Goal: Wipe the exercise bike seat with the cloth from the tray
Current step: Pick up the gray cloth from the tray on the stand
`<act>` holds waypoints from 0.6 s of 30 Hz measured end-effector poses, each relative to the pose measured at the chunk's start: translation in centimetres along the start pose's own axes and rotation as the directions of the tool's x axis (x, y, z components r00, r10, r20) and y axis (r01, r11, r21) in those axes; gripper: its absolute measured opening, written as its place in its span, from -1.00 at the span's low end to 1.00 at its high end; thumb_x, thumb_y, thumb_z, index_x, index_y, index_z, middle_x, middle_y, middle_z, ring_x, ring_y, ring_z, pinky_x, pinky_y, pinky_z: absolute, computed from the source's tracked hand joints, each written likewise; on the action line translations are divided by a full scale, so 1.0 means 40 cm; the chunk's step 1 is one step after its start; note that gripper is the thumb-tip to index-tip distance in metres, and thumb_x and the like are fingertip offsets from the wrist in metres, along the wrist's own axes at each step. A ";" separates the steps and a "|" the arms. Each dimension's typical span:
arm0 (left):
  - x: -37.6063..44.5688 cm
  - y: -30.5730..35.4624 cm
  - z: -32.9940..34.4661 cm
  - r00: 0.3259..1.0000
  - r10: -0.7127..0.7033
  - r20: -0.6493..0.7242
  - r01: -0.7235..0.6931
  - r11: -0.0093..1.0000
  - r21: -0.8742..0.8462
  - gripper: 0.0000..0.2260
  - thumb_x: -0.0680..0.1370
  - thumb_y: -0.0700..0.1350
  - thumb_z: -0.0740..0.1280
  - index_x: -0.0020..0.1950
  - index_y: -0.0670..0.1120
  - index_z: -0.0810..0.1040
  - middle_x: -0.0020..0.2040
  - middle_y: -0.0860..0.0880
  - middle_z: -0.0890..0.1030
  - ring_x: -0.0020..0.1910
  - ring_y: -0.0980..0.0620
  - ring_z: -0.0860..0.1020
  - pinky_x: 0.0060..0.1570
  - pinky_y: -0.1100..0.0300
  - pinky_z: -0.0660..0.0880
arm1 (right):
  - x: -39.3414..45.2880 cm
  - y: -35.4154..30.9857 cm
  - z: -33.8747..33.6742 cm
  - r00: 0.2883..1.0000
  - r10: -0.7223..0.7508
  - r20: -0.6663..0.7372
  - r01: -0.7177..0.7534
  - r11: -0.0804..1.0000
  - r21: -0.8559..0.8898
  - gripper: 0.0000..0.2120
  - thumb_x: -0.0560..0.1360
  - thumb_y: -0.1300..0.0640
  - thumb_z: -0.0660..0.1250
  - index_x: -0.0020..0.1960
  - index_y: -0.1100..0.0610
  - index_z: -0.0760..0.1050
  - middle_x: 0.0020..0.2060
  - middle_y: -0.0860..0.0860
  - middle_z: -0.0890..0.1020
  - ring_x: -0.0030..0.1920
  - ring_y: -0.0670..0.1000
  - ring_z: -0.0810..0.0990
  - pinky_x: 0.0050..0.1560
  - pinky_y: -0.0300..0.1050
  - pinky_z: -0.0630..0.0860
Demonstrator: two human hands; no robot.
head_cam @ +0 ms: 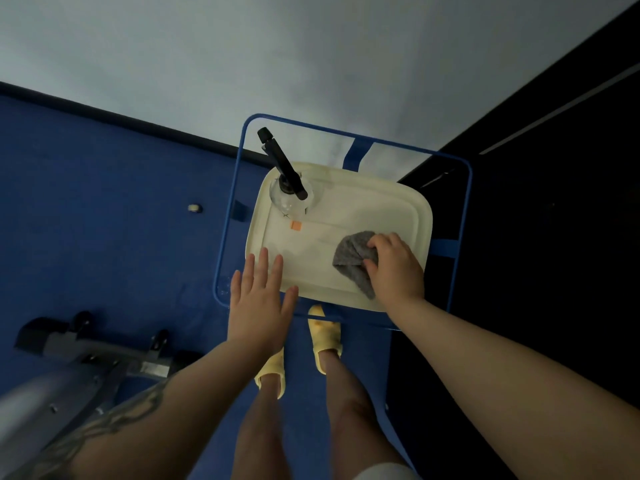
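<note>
A crumpled grey cloth point(351, 261) lies on the right part of a cream tray point(391, 202). My right hand point(394, 268) rests on the cloth's right side with fingers curled into the fabric. My left hand point(259, 303) hovers flat and open over the tray's near left corner, holding nothing. The exercise bike's grey base frame point(86, 355) shows at the lower left; its seat is out of view.
The tray sits on a glass-topped table with a blue frame point(228, 216). A clear spray bottle with a black nozzle point(287, 181) stands at the tray's far left. Blue floor surrounds it, with a white wall behind and a dark surface to the right. My feet in yellow slippers point(325, 334) stand below.
</note>
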State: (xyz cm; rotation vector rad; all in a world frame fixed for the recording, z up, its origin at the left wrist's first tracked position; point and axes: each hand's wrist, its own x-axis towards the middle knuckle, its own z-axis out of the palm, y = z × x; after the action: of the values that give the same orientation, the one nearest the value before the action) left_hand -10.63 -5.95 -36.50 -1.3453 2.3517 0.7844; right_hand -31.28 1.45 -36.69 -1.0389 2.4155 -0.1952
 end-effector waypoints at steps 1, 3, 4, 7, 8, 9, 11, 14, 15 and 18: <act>0.002 0.002 -0.002 1.000 -0.002 0.001 0.002 1.000 -0.002 -0.45 0.58 0.17 -0.12 0.53 0.05 -0.15 0.55 0.00 -0.21 0.49 0.02 -0.31 0.45 0.02 -0.29 | 0.004 -0.001 -0.002 1.000 0.000 0.007 0.000 1.000 0.010 -0.82 0.50 0.23 0.31 0.11 0.15 0.47 0.06 0.10 0.51 0.06 0.10 0.49 -0.16 -0.09 0.41; 0.006 0.007 -0.006 1.000 -0.005 0.001 0.005 1.000 -0.001 -0.44 0.57 0.18 -0.14 0.53 0.05 -0.16 0.55 0.00 -0.21 0.49 0.01 -0.30 0.45 0.01 -0.29 | 0.013 -0.005 -0.004 1.000 0.004 0.027 -0.005 1.000 0.028 -0.83 0.50 0.28 0.27 0.08 0.18 0.47 0.03 0.11 0.52 0.02 0.12 0.51 -0.14 -0.10 0.41; 0.007 0.011 -0.010 1.000 -0.008 -0.001 0.008 1.000 -0.006 -0.44 0.57 0.18 -0.15 0.53 0.05 -0.16 0.55 0.00 -0.21 0.49 0.01 -0.31 0.45 0.02 -0.29 | 0.016 -0.008 -0.008 0.999 0.009 0.035 -0.010 0.999 0.045 -0.83 0.49 0.30 0.25 0.07 0.18 0.48 0.02 0.11 0.53 0.01 0.12 0.51 -0.14 -0.11 0.40; 0.003 0.024 -0.030 1.000 -0.004 -0.013 0.003 0.999 -0.039 -0.46 0.58 0.17 -0.13 0.53 0.06 -0.15 0.55 0.02 -0.20 0.49 0.03 -0.30 0.45 0.04 -0.29 | 0.010 -0.019 -0.028 1.000 0.009 0.028 -0.012 0.994 0.108 -0.84 0.46 0.31 0.27 0.03 0.18 0.49 0.00 0.10 0.54 -0.02 0.10 0.51 -0.16 -0.13 0.39; -0.002 0.026 -0.040 1.000 0.005 -0.017 -0.005 0.999 -0.046 -0.46 0.58 0.17 -0.12 0.53 0.06 -0.14 0.55 0.03 -0.20 0.49 0.04 -0.30 0.45 0.05 -0.29 | 0.005 -0.024 -0.038 1.000 0.000 0.022 -0.002 0.993 0.122 -0.85 0.45 0.30 0.29 0.01 0.18 0.50 0.00 0.09 0.53 -0.03 0.10 0.51 -0.17 -0.12 0.40; -0.010 0.027 -0.051 1.000 0.014 -0.022 -0.015 0.999 -0.051 -0.46 0.58 0.18 -0.12 0.53 0.07 -0.15 0.55 0.04 -0.20 0.49 0.04 -0.29 0.45 0.05 -0.29 | -0.003 -0.029 -0.051 1.000 -0.014 0.020 0.011 0.991 0.132 -0.85 0.45 0.30 0.30 0.00 0.16 0.50 0.00 0.08 0.53 -0.04 0.09 0.52 -0.18 -0.12 0.40; -0.033 0.021 -0.077 0.999 0.025 -0.028 -0.027 0.999 -0.046 -0.45 0.57 0.20 -0.14 0.52 0.08 -0.16 0.54 0.05 -0.20 0.49 0.06 -0.29 0.44 0.08 -0.30 | -0.020 -0.043 -0.085 0.998 -0.050 0.033 0.045 0.988 0.149 -0.85 0.44 0.29 0.31 -0.02 0.13 0.51 -0.01 0.05 0.53 -0.05 0.07 0.52 -0.19 -0.11 0.44; -0.079 0.008 -0.126 0.999 0.016 -0.038 -0.017 1.000 -0.026 -0.43 0.55 0.24 -0.17 0.52 0.09 -0.18 0.54 0.06 -0.22 0.48 0.07 -0.30 0.41 0.11 -0.33 | -0.049 -0.068 -0.152 0.989 -0.140 0.041 0.131 0.974 0.183 -0.84 0.41 0.29 0.34 -0.05 0.10 0.53 -0.03 0.01 0.54 -0.06 0.04 0.53 -0.16 -0.08 0.50; -0.095 0.005 -0.147 0.999 0.016 -0.049 -0.018 1.000 -0.025 -0.43 0.55 0.25 -0.16 0.52 0.09 -0.17 0.54 0.06 -0.21 0.48 0.08 -0.30 0.40 0.11 -0.33 | -0.059 -0.080 -0.178 0.985 -0.171 0.034 0.162 0.968 0.194 -0.84 0.40 0.28 0.35 -0.06 0.10 0.53 -0.03 0.00 0.54 -0.07 0.03 0.53 -0.16 -0.10 0.50; -0.144 0.003 -0.227 0.994 0.034 -0.107 -0.038 0.999 -0.034 -0.40 0.54 0.27 -0.15 0.53 0.07 -0.12 0.55 0.05 -0.15 0.50 0.09 -0.23 0.43 0.11 -0.28 | -0.093 -0.119 -0.255 0.969 -0.245 -0.004 0.241 0.950 0.197 -0.85 0.41 0.24 0.39 -0.05 0.07 0.53 -0.05 -0.03 0.54 -0.08 -0.02 0.52 -0.19 -0.20 0.42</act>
State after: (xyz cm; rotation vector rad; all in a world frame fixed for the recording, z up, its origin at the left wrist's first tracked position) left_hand -7.86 -7.43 -26.22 -1.3956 2.4610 0.7868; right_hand -31.12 0.13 -24.90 -1.2363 2.1919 -0.4940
